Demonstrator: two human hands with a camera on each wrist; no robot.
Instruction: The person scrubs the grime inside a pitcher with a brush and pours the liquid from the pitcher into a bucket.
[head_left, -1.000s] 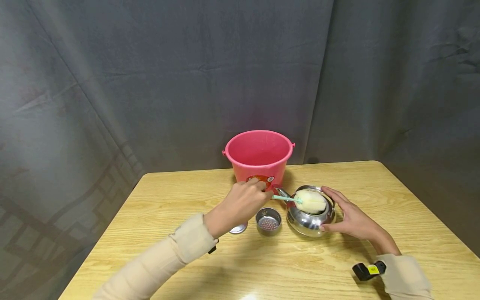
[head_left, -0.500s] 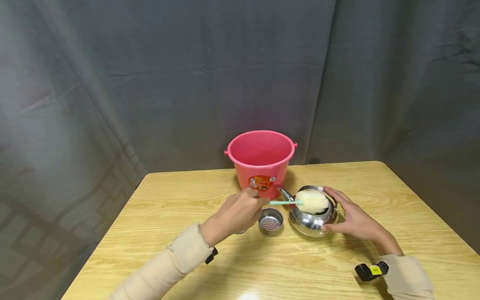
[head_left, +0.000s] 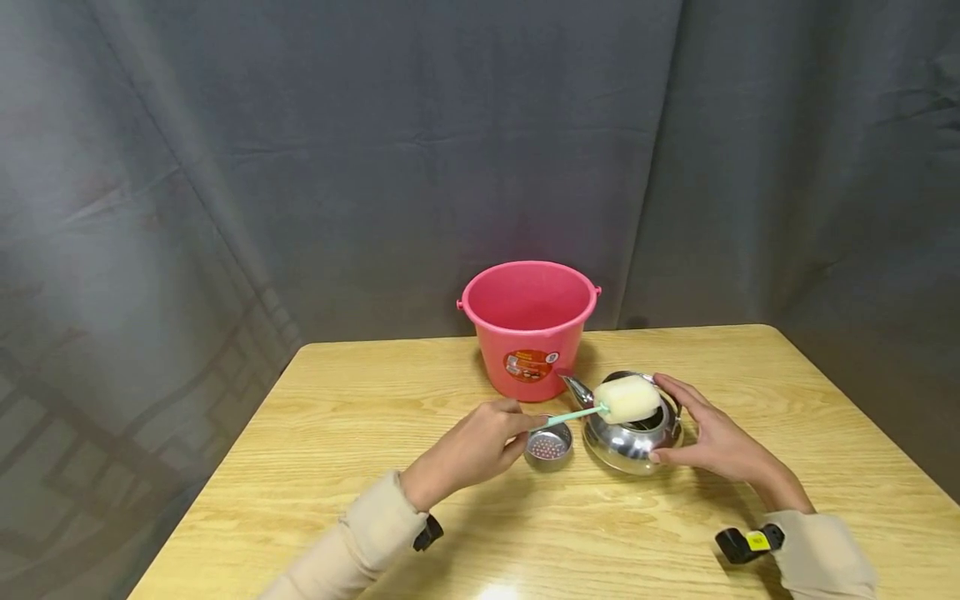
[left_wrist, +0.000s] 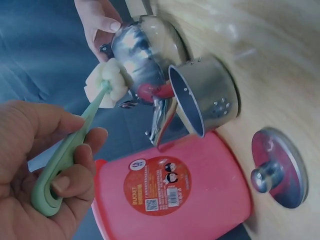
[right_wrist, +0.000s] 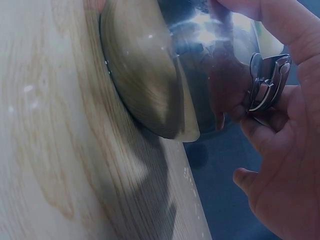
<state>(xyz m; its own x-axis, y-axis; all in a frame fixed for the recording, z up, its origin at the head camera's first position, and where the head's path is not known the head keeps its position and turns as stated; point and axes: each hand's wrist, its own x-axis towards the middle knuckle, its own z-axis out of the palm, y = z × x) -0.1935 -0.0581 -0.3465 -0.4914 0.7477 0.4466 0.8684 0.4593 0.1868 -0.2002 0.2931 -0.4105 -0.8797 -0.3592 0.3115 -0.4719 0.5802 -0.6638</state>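
Observation:
My left hand (head_left: 480, 446) grips the light green handle (left_wrist: 70, 155) of a bottle brush with a pale sponge head (head_left: 628, 399). The sponge overlaps the uncovered mouth of a shiny steel kettle (head_left: 626, 446) in the head view. In the left wrist view the brush head shows end-on beside the kettle, its handle slanting up from my fingers. My right hand (head_left: 712, 442) holds the kettle's right side, thumb at the front and fingers toward the back. Close by its fingers, the right wrist view shows the metal handle bracket (right_wrist: 270, 82).
A pink bucket (head_left: 528, 362) stands behind the kettle spout. Left of the kettle sits a perforated steel strainer (head_left: 549, 446). A knobbed steel lid (left_wrist: 280, 167) rests on the wooden table (head_left: 360, 417), hidden by my left hand in the head view. A grey curtain hangs behind.
My left hand has lowered its end of the brush, so the handle now slants up toward the sponge. The lid has gone from the head view. My right hand stays on the kettle.

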